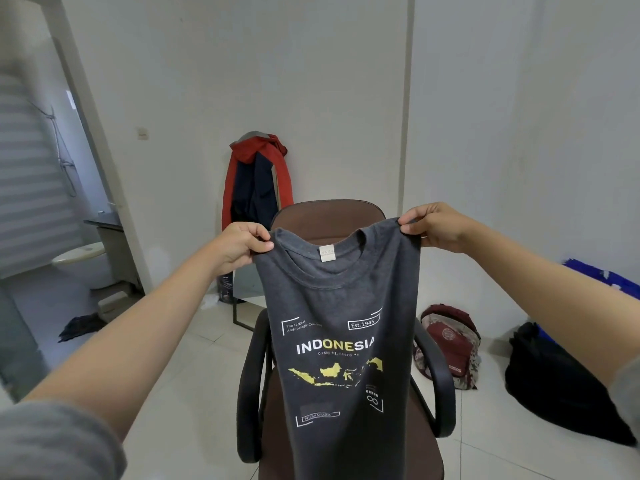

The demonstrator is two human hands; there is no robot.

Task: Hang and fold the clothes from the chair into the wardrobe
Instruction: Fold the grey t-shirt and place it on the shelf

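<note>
A dark grey T-shirt (341, 306) with a white and yellow "INDONESIA" map print hangs in the air in front of me, its print facing me and its sleeves folded back out of sight. My left hand (242, 245) pinches its left shoulder and my right hand (433, 226) pinches its right shoulder, both at the same height. Behind and below the shirt stands a brown office chair (325, 211) with black armrests; the shirt hides most of its seat. No wardrobe is in view.
A red and navy jacket (258, 178) hangs over a standing mirror by the back wall. A maroon backpack with a cap (450, 344) and a black bag (561, 382) lie on the tiled floor at right. At left an open doorway shows a toilet (83, 261).
</note>
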